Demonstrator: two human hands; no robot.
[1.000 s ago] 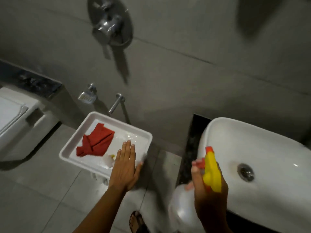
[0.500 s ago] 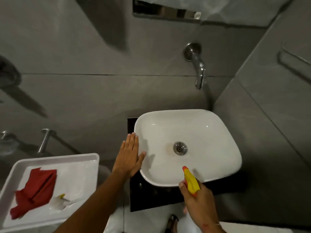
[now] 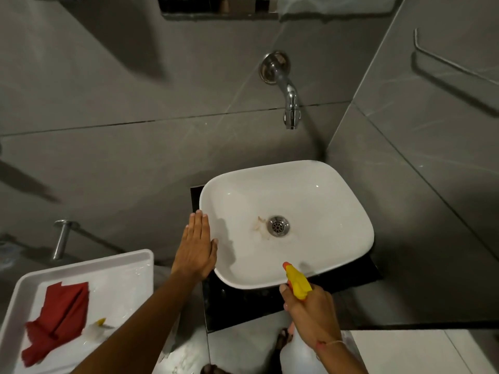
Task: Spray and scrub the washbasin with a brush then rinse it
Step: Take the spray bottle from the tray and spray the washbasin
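A white washbasin sits on a black counter, with a brownish stain beside its metal drain. My right hand grips a spray bottle with a yellow head and orange nozzle, pointed into the basin from its near rim. The bottle's clear body hangs below my hand. My left hand is flat with straight fingers at the basin's left rim, holding nothing. A small brush with a yellow tip lies in the white tray at lower left.
A chrome tap juts from the grey wall above the basin. A red cloth lies in the tray. A chrome pipe stands behind the tray, a towel bar is on the right wall, and a white surface sits at lower right.
The view swung right from the tray to centre on the washbasin. My left hand left the tray and came to the basin's left rim. The spray bottle now points into the basin.
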